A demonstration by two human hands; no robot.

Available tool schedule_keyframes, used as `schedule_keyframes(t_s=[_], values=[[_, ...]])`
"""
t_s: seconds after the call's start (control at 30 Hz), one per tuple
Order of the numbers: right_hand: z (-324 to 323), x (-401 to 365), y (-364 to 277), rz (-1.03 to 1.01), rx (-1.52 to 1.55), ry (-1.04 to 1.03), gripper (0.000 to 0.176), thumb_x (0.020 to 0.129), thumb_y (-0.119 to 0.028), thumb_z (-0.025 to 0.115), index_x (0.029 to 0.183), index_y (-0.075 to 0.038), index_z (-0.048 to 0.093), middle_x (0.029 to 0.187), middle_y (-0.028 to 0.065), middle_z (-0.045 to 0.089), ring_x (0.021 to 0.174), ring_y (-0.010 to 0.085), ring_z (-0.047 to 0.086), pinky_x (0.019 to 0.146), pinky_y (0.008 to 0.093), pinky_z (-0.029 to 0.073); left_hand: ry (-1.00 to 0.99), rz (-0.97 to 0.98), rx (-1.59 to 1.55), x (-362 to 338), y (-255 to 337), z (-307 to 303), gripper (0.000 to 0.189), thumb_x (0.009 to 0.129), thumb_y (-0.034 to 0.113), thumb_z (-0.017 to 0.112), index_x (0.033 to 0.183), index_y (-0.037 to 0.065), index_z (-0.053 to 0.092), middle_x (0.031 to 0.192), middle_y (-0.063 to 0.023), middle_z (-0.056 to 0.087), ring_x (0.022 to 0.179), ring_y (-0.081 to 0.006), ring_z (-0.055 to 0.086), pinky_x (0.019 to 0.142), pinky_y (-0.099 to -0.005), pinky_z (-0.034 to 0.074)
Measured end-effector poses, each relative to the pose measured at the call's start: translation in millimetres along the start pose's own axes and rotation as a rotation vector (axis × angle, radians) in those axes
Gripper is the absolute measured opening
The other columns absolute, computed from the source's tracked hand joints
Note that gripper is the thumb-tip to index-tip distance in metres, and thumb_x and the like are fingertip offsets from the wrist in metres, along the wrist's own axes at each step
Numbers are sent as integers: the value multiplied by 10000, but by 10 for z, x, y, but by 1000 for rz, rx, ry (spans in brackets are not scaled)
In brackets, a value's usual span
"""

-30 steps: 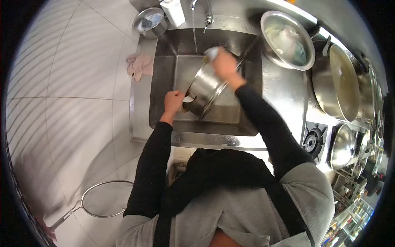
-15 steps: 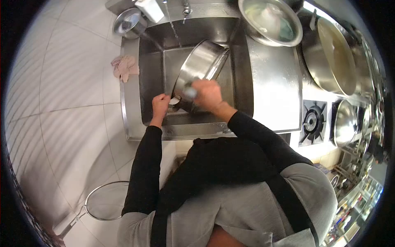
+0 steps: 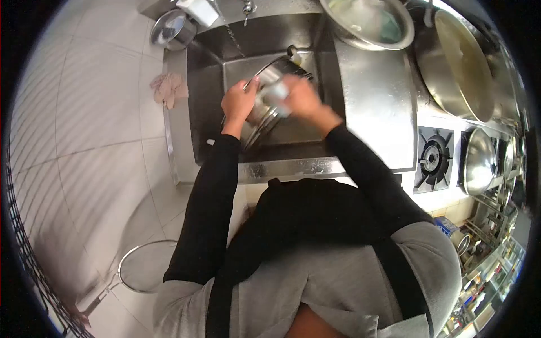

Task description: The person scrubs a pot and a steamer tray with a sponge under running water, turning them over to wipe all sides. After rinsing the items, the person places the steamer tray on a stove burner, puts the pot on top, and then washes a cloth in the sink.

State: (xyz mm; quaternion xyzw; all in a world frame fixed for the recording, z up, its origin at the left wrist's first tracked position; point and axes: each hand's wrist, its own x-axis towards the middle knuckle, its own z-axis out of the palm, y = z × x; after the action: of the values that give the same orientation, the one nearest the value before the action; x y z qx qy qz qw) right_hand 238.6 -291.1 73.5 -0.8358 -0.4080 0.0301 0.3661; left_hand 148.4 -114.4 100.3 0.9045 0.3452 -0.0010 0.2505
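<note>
A shiny steel pot [image 3: 271,73] is tilted inside the metal sink [image 3: 203,107], with a dark handle sticking up at its far side. My left hand [image 3: 239,106] is closed around the pot's rim on the left. Over the pot, my right hand [image 3: 304,100] is smeared by motion, its fingers closed on a whitish-grey scrubber [image 3: 276,92] that is against or just above the metal. The scrubber's exact kind is too blurred to tell. A small white piece [image 3: 211,142] lies in the sink near its left wall.
Water runs from the tap [image 3: 248,8] at the back. A small steel pot [image 3: 173,30] and a pink cloth [image 3: 169,90] are left of the sink. On the right are a large bowl [image 3: 369,40], a big pot [image 3: 439,84] and a burner [image 3: 433,159]. A round strainer [image 3: 120,272] is lower left.
The pot has been turned in the sink, and its handle now points to the back. My left hand has moved up and right along it; my right hand has shifted farther back with the scrubber.
</note>
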Motion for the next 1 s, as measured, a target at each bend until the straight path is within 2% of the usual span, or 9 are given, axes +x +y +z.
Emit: schedule_keyframes(t_s=[0.07,0.13,0.23,0.4,0.5,0.73,0.8,0.93,1.0], values=[[-406,362,440,455,226,-389,427,781,-414,796,1008,-69,689,1037,109,696,996,338,654,923,468,493,75,15,60,28,-178,90,600,933,627,472,1063,97,723,996,-207,702,987,-408,650,823,-480,499],[-298,607,955,-212,-200,-232,455,785,-418,765,1093,-88,706,1119,121,701,1008,350,663,868,445,530,-110,117,-139,179,-295,77,588,937,616,485,1039,87,722,984,-226,694,974,-407,648,821,-474,494],[-113,584,26,-658,-17,-326,354,716,-146,734,1068,-165,697,1157,69,661,1156,303,571,976,427,462,-197,114,-182,320,-245,34,597,957,603,474,1031,62,715,989,-228,694,957,-398,655,822,-459,493],[-45,354,-199,-819,162,-346,385,708,33,658,1060,-120,688,1101,92,657,1129,325,580,981,424,445,-338,194,-357,456,-657,286,614,982,596,448,1077,48,709,1013,-205,706,953,-381,664,828,-439,490],[-430,535,633,-500,-13,-435,395,673,30,721,1049,-86,690,1102,118,664,1118,353,582,986,444,453,-192,203,-300,370,-538,222,635,962,625,452,1055,53,711,978,-191,715,930,-381,666,821,-451,490],[81,159,-559,-780,253,-446,399,642,75,651,1023,-44,665,1109,102,657,1134,322,560,996,419,447,-248,230,-236,429,-559,230,656,952,653,443,959,47,697,884,-197,690,847,-354,656,764,-435,493],[-10,191,-75,-756,315,-379,397,659,66,663,1035,-60,677,1103,87,661,1147,305,564,1001,410,444,-228,188,-256,256,-609,157,656,950,653,453,959,45,699,880,-197,689,850,-352,658,761,-431,493],[-370,212,947,-103,235,-391,490,693,141,570,1097,-102,705,1179,122,664,1227,303,565,1087,451,417,-151,67,-376,39,-780,166,644,939,652,493,954,44,707,832,-183,682,826,-343,662,746,-426,490],[-266,180,511,-407,135,-253,431,692,110,621,1060,-97,708,1162,126,666,1194,303,581,1044,442,445,-135,29,-301,21,-692,58,629,936,642,514,950,43,707,785,-167,671,780,-332,657,731,-427,487]])
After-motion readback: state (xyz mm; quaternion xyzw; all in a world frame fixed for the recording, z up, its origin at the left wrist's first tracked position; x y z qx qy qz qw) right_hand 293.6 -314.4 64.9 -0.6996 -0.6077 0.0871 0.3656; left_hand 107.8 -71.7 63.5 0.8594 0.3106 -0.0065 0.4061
